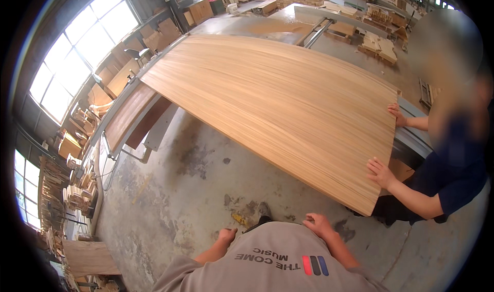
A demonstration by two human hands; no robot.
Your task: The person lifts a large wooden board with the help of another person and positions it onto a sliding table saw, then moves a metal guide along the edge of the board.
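Observation:
A large wood-grain panel (278,102) lies across the saw table in front of me, its near edge overhanging the floor. Close to my waist on the left, my left hand (226,235) has its fingers curled in, and nothing shows in it. On the other side, my right hand (319,225) is loosely bent with fingers partly apart, holding nothing. Both hands stay clear of the panel. At its right end, a co-worker in a dark blue shirt (465,156) presses one hand (382,174) on top and has the other hand (397,116) at the end edge.
The machine's sliding carriage (123,117) runs along the left, with a bent metal bar (136,156) below. Offcuts and boards (77,197) crowd the left wall under windows. Stacked wood pieces (378,48) lie beyond the table. Stained concrete floor (175,189) spreads between me and the panel.

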